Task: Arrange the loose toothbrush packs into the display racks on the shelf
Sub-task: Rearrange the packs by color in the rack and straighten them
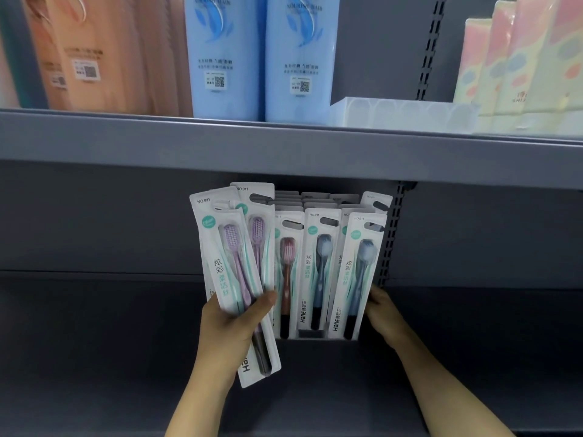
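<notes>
- Grey metal shelf (126, 326), rack (310, 335) at back full of upright toothbrush packs (318, 272)
- Left hand (232, 326) grips two purple packs (233, 272), tilted, just left of rack
- Right hand (383, 310) touches rack's right side, fingers hidden, grip unclear

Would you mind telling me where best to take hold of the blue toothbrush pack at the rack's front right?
Probably pinch the blue toothbrush pack by its top edge near the hang hole, from above and in front: it stands upright with the top free, while the rack hides its foot.
</notes>
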Demonstrator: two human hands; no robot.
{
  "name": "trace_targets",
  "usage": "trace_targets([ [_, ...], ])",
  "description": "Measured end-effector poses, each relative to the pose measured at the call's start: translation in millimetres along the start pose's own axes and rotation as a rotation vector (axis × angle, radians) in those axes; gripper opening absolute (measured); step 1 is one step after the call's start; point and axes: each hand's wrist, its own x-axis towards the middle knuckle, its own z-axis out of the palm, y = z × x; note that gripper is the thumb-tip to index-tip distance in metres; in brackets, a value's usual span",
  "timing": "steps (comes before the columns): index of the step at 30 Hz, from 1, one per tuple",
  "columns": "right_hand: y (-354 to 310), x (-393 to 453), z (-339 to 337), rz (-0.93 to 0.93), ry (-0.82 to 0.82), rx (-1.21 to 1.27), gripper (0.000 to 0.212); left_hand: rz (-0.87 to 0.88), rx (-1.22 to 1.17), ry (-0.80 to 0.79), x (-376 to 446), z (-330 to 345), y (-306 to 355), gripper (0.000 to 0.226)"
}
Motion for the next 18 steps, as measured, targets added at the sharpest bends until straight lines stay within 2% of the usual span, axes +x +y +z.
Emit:
trace_targets([
  [9, -2.7, -2.0, 5.4, -0.029, 0.037, -0.031, 0.032, -0.02, 0.015, 0.006, 1.1, -1.0, -5.2, 0.032],
  [18, -3.4, -5.5, 8.4, -0.054, 0.057, -0.06, 0.032, -0.034, 0.036, 0.012, 1.5, 2.9, -4.6, 0.044],
])
